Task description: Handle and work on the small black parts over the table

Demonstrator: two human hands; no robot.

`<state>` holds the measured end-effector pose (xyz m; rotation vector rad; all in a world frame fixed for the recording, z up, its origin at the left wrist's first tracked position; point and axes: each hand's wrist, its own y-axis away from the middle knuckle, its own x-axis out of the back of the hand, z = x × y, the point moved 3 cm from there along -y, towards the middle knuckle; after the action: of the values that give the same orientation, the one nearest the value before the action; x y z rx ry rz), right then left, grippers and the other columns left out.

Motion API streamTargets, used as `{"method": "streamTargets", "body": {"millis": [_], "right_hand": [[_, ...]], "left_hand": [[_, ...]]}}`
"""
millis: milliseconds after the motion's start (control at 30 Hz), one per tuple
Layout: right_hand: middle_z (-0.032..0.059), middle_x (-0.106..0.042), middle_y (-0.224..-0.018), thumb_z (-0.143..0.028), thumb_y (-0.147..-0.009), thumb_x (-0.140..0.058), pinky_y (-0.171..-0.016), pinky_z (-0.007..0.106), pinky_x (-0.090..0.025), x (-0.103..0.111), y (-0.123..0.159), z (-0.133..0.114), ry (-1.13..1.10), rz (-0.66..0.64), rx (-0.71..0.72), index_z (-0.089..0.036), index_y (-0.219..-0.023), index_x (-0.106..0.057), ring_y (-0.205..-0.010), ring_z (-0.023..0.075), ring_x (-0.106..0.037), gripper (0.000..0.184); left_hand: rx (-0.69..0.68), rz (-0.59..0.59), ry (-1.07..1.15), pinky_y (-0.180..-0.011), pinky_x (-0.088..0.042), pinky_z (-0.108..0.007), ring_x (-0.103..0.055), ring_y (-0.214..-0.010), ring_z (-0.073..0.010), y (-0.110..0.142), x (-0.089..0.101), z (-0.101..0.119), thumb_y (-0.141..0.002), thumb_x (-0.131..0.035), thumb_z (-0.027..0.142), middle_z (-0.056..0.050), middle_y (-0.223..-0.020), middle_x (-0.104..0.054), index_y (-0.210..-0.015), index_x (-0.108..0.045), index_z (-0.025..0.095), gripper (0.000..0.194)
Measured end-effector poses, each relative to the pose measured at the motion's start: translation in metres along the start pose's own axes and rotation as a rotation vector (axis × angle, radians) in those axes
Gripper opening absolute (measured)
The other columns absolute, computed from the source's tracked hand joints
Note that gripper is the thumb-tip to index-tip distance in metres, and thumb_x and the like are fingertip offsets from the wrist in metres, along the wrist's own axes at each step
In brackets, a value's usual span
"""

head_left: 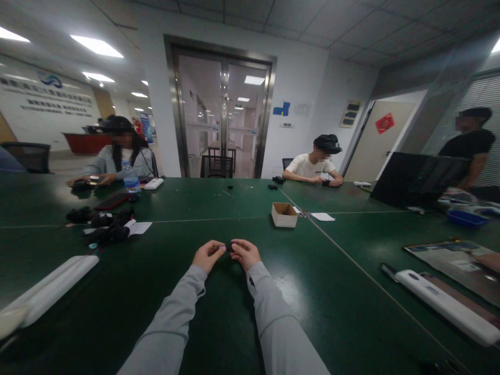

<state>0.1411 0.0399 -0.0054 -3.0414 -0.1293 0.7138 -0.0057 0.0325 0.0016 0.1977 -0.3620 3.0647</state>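
Between my two hands, just above the green table, is a small black piece; its kind is too small to make out. My left hand pinches near its left side, with something pale at the thumb and fingertip. On the other side, my right hand has thumb and fingers closed on the black piece. Both sleeves are light grey. Beyond my right hand stands an open cardboard box, apart from both hands.
Black cables or devices lie on papers at left, near a water bottle and a long white object. At right are a white bar-shaped device, a panel and a blue tray. Several other people are around.
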Motion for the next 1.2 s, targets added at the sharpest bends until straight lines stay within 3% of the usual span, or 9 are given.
{"method": "streamTargets", "body": {"millis": [233,567,833,1100,1200], "right_hand": [[0.0024,-0.062,-0.062,-0.03,-0.046,-0.079,-0.046,0.02,-0.047,-0.002,0.001,-0.001,0.0,-0.034,-0.006,-0.012,-0.081,-0.064,-0.048,0.0108,-0.058,0.042],[0.0023,-0.062,-0.062,-0.03,-0.046,-0.079,-0.048,0.021,-0.047,-0.001,-0.002,0.002,-0.003,-0.052,0.004,-0.012,-0.082,-0.064,-0.049,0.0106,-0.058,0.043],[0.003,-0.064,-0.065,-0.03,-0.045,-0.08,-0.047,0.022,-0.048,0.003,-0.009,0.01,-0.003,-0.046,0.001,-0.012,-0.082,-0.064,-0.049,0.0116,-0.059,0.044],[0.0034,-0.062,-0.06,-0.032,-0.048,-0.078,-0.04,0.019,-0.045,0.005,-0.008,0.007,0.02,0.044,0.005,-0.012,-0.076,-0.064,-0.044,0.01,-0.056,0.037],[0.0029,-0.061,-0.057,-0.034,-0.048,-0.078,-0.039,0.019,-0.044,0.005,-0.009,0.008,0.019,0.057,-0.005,-0.011,-0.074,-0.063,-0.043,0.0098,-0.055,0.037]], "left_hand": [[0.076,0.037,-0.066,-0.053,-0.042,-0.024,-0.055,-0.061,-0.0149,0.003,0.001,0.004,-0.062,-0.059,0.052,-0.004,-0.064,-0.062,-0.069,-0.06,0.015,0.038],[0.084,0.106,-0.186,-0.052,-0.038,-0.023,-0.05,-0.053,-0.0131,-0.002,-0.003,-0.008,-0.068,-0.047,0.059,-0.001,-0.054,-0.056,-0.062,-0.058,0.016,0.045],[-0.012,0.132,-0.341,-0.056,-0.036,-0.024,-0.049,-0.056,-0.0129,0.004,-0.006,0.0,-0.075,-0.04,0.053,0.002,-0.055,-0.054,-0.062,-0.054,0.02,0.038],[-0.148,0.066,-0.191,-0.07,-0.043,-0.027,-0.055,-0.072,-0.015,0.004,-0.005,0.005,-0.066,-0.057,0.035,-0.002,-0.077,-0.059,-0.081,-0.057,0.018,0.022],[-0.136,0.047,-0.158,-0.069,-0.044,-0.027,-0.055,-0.071,-0.0142,0.005,-0.006,0.006,-0.064,-0.059,0.03,-0.002,-0.079,-0.059,-0.083,-0.055,0.018,0.022]]}}
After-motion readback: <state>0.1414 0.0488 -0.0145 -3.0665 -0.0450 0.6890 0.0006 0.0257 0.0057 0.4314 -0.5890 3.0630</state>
